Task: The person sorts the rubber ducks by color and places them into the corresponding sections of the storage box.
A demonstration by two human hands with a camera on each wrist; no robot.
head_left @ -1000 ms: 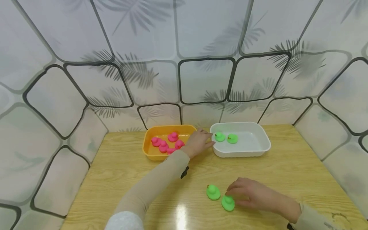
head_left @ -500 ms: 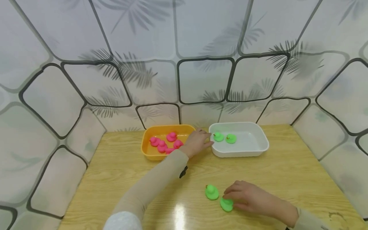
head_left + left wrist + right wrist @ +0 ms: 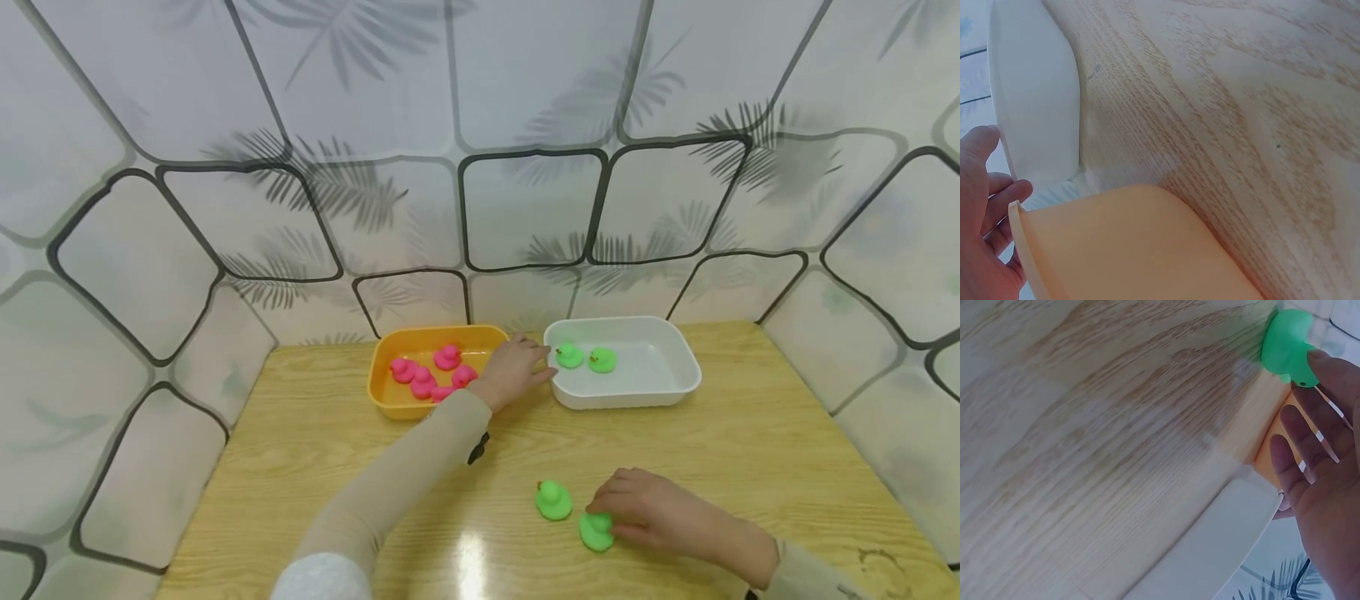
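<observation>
My right hand (image 3: pixel 660 517) has closed in on the near green duck (image 3: pixel 596 532) over the last second; its fingers (image 3: pixel 1310 375) now curl onto it on the bench (image 3: pixel 750 442), so I judge a grip is forming. The other loose duck (image 3: pixel 553 500) sits just beside. My left hand (image 3: pixel 513 372) stays relaxed, fingers wide, between the orange tray (image 3: pixel 390 398) and white tray (image 3: pixel 675 387).

Nothing readable is showing in any view: no words, labels, brands, numbers or signs are appearing on anything.
</observation>
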